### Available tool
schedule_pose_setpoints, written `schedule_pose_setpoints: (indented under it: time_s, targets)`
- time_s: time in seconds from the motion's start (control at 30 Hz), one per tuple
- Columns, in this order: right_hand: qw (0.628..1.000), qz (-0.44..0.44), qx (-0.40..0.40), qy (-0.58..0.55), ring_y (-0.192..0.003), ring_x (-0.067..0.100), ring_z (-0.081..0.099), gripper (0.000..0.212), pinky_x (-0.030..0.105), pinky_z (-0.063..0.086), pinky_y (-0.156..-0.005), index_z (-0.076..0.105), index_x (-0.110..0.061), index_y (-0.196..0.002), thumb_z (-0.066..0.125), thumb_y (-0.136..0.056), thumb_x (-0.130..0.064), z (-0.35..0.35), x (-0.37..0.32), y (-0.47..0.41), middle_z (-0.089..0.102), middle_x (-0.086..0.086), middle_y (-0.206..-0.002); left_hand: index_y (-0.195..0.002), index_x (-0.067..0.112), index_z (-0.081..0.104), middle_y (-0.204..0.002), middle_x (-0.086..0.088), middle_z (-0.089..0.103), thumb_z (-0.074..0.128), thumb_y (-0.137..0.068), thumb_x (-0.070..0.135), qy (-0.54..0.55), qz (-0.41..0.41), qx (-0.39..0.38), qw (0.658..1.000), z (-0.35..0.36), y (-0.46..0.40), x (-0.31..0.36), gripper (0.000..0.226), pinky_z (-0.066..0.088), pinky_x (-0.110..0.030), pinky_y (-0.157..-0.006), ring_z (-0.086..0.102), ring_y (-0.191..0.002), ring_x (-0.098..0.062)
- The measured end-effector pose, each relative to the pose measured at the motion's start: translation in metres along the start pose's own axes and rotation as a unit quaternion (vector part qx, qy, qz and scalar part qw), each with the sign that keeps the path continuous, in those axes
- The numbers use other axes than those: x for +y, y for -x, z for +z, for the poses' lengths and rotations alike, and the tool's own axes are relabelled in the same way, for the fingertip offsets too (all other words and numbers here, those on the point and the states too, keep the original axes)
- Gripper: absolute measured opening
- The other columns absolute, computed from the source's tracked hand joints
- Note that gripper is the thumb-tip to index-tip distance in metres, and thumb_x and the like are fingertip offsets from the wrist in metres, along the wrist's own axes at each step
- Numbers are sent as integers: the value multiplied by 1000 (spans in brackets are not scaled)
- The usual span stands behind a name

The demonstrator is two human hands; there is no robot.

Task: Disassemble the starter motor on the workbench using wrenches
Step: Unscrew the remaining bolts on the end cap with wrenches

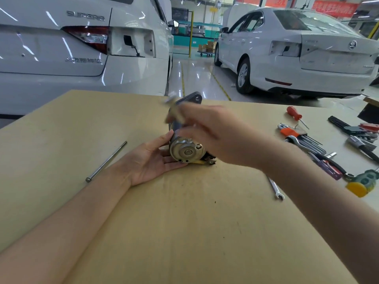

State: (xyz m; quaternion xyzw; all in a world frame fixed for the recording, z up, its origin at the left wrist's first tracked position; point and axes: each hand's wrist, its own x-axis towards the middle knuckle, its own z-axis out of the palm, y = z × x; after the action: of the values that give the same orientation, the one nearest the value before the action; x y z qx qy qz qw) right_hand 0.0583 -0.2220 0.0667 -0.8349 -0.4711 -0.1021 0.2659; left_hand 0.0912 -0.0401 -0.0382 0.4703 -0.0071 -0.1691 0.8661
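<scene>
Starter motor (185, 148) lies mid-counter (61, 140), cradled by the left hand (151, 158), its grip relaxed, likely steadying it; right hand (213, 136) blurs above, its grip unclear, seemingly holding something.

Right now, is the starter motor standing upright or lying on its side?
On its side. The starter motor lies on the workbench, round end cap facing the camera, left hand cradling it.

Left hand (152, 159) palm-up at centre, fingers straight and cupped against the starter motor (185, 148), forearm stretched in from lower left. Right hand (207, 132) raised above, motion-blurred, fingers curled round something small and unclear, forearm reaching in from the right.
</scene>
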Motion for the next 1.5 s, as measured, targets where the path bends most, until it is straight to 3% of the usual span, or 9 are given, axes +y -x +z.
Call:
schedule_pose_setpoints:
  time_s: [0.13,0.27,0.33,0.43,0.57,0.67,0.83,1.37,1.5]
  targets:
    - [940,-73,-173,286,-95,18,59,19,27,43,-65,61,-21,-106,45,-96,-18,21,-11,-17,57,-4,-101,-104,3,73,-108,-24,68,53,-83,18,-23,2,-32,999,-4,2,1,33,54,-45,-92,67,-98,-27]
    - [897,-127,-187,379,-97,17,59,18,26,43,-71,55,-20,-85,47,-87,-4,37,-14,-7,59,-5,-101,-127,2,57,-116,-20,62,56,-86,35,-27,-26,-12,999,1,3,3,53,55,-33,-86,60,-101,-25]
    - [945,-150,-110,270,-89,11,56,14,18,29,-66,65,-18,-94,53,-92,-10,37,-11,4,55,-9,-92,-120,-1,63,-103,-17,70,52,-90,35,3,-62,-46,997,2,5,5,48,58,-31,-70,69,-88,-23]
    - [988,-66,79,-115,-70,7,54,8,19,42,-66,67,-14,-94,63,-90,-8,43,-12,33,59,-3,-79,-110,0,70,-98,-18,72,52,-90,35,-15,-53,-64,996,3,6,4,45,58,-33,-73,71,-89,-24]
    - [822,181,316,-438,-56,20,64,10,27,53,-58,55,-2,-86,58,-89,-10,56,-3,59,65,9,-69,-116,-1,58,-95,-18,72,61,-79,31,-10,-10,-2,1000,4,1,2,49,60,-39,-72,72,-86,-27]
    - [688,281,341,-575,-66,26,70,13,28,56,-62,55,2,-84,51,-93,-7,53,10,63,69,20,-75,-122,0,56,-105,-19,70,62,-80,32,-14,-12,6,1000,1,-1,2,53,57,-45,-85,70,-96,-30]
    - [599,270,351,-667,-70,28,71,11,28,57,-63,53,-1,-84,49,-94,-3,52,16,59,67,22,-78,-127,-1,54,-113,-19,68,60,-82,34,-11,-17,-8,1000,0,-1,0,57,58,-41,-83,68,-102,-29]
    - [662,226,358,-619,-82,35,71,11,32,57,-71,54,-8,-78,55,-88,-3,51,19,64,68,20,-84,-126,0,56,-117,-21,67,68,-78,34,-7,-15,-26,1000,-3,-1,0,60,54,-45,-93,65,-110,-32]
    - [772,189,341,-502,-80,32,72,10,31,57,-71,50,-7,-81,56,-87,-11,45,18,63,70,18,-84,-126,0,56,-117,-21,66,66,-80,33,-8,-15,-22,1000,-2,1,0,58,53,-45,-93,65,-111,-32]
